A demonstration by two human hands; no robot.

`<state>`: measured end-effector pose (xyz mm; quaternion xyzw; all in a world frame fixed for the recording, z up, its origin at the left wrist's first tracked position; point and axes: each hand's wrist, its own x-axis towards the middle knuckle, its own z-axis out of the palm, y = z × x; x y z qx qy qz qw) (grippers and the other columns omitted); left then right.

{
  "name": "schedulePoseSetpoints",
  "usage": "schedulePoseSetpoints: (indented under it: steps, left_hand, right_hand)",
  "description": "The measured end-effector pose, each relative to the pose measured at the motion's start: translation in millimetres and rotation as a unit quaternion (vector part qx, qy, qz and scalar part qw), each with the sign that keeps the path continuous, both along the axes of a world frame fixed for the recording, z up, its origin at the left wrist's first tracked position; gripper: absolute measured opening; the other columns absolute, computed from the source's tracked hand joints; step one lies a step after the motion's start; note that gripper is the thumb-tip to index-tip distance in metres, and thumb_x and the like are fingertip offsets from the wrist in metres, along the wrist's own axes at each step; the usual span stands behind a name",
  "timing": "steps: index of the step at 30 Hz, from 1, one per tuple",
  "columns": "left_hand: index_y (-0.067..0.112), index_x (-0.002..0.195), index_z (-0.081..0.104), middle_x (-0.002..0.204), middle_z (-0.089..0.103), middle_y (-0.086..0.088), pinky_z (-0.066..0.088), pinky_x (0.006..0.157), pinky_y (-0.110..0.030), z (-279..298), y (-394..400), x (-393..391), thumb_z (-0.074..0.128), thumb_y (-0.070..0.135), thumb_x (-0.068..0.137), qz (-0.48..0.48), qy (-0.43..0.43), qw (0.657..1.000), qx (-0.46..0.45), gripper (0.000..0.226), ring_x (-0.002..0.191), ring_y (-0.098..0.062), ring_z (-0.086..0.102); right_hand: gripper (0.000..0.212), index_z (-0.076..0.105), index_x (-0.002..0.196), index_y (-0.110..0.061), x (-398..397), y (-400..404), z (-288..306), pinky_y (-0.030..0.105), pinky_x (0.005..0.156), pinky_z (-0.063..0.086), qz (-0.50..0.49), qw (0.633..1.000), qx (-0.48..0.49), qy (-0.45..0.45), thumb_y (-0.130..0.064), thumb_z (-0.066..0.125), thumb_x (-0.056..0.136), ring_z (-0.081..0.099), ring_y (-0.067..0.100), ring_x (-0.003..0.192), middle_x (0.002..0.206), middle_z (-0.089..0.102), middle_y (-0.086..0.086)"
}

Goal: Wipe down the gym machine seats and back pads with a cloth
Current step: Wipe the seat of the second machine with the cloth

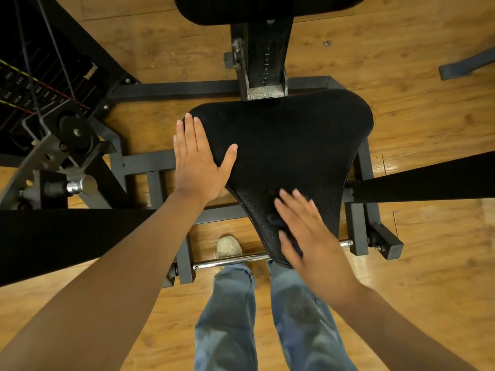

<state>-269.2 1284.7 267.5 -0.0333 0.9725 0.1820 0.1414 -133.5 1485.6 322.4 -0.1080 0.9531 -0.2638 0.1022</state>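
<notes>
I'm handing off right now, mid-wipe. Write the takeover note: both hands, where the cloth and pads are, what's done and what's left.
Left hand: flat, fingers straight, resting on the seat at its left edge.
Right hand: blurred, fingers spread, pressing a dark cloth onto the seat's narrow front end.
Back pad: at the top of view, neither hand on it.
Done: cannot tell how much of the seat is wiped.
Left: finish the seat, then the back pad.

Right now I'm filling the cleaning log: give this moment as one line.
step: wiping black padded seat | left hand: flat on seat edge | right hand: pressing dark cloth on seat front, blurred
</notes>
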Motion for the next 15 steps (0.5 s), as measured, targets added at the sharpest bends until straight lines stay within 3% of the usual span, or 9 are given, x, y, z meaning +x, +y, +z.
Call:
schedulePoseSetpoints:
  steps: [4, 11, 15]
  left_hand:
    - [0.004, 0.154, -0.005, 0.164, -0.009, -0.011, -0.007, 0.120, -0.039, 0.6, -0.7, 0.1, 0.031, 0.062, 0.097, 0.001, 0.001, 1.000, 0.000, 0.089, 0.150, -0.026, -0.012]
    - [0.003, 0.154, -0.002, 0.164, -0.006, -0.012, -0.003, 0.122, -0.042, -1.5, 0.5, 0.6, 0.034, 0.061, 0.098, -0.002, 0.007, 1.000, -0.001, 0.088, 0.151, -0.028, -0.009]
    - [0.003, 0.154, -0.003, 0.164, -0.007, -0.011, -0.004, 0.121, -0.041, 0.1, -0.6, -0.1, 0.033, 0.061, 0.098, -0.001, 0.002, 1.000, 0.000, 0.088, 0.151, -0.027, -0.010]
  right_hand:
    - [0.047, 0.048, 0.141, -0.008, 8.0, -6.7, -4.8, 0.039, 0.120, 0.019, -0.013, 1.000, 0.012, 0.018, -0.022, 0.042, 0.097, 0.028, 0.022, 0.145, 0.149, 0.043, 0.008]
    - [0.044, 0.058, 0.129, -0.003, -52.9, -41.8, -23.5, 0.045, 0.117, 0.025, -0.046, 0.996, 0.056, 0.055, -0.018, 0.037, 0.095, 0.038, 0.031, 0.139, 0.140, 0.053, 0.014]
    - [0.046, 0.050, 0.138, -0.003, -37.8, -49.8, -18.5, 0.044, 0.116, 0.028, -0.100, 0.990, 0.076, 0.057, -0.021, 0.040, 0.097, 0.035, 0.029, 0.141, 0.145, 0.048, 0.014]
